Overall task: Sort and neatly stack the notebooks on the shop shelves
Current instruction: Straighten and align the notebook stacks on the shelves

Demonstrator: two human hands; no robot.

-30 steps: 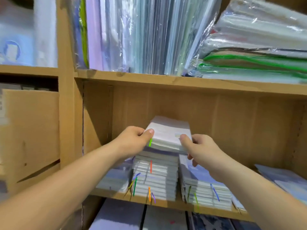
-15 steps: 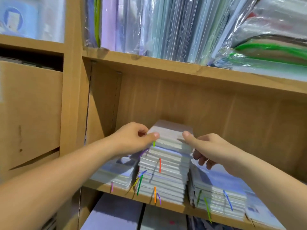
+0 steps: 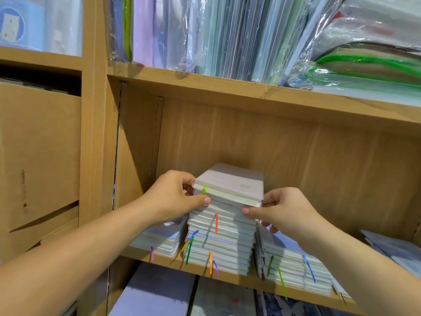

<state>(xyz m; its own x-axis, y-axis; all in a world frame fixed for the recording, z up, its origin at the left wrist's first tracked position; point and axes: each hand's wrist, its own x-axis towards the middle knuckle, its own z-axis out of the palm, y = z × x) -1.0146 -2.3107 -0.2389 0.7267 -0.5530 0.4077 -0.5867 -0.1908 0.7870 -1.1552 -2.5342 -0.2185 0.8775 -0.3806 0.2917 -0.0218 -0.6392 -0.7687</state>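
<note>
In the lower middle of the frame, the top notebooks [image 3: 230, 188] of a tall middle stack [image 3: 221, 247] are gripped from both sides. The left hand [image 3: 175, 197] is curled round their left edge, with the thumb laid along the front. The right hand [image 3: 280, 210] is closed on the right front corner, which is pinched between thumb and curled fingers. The held notebooks are seen slightly skewed against the ones below. A light green ribbon [image 3: 204, 189] is draped over the front of the uppermost one, and an orange ribbon [image 3: 216, 222] hangs lower down. The stack is set on a wooden shelf [image 3: 239, 280], near its front edge. Just beside it a low pile [image 3: 159, 240] lies to the left and a shorter stack [image 3: 293, 265] with green and blue ribbons to the right. Along the top of the frame, plastic-wrapped folders [image 3: 216, 35] are stood upright on the upper shelf [image 3: 250, 92], and wrapped packs [image 3: 369, 65] are laid flat at the upper right. A cardboard box [image 3: 38, 144] is seen at the left edge.
</note>
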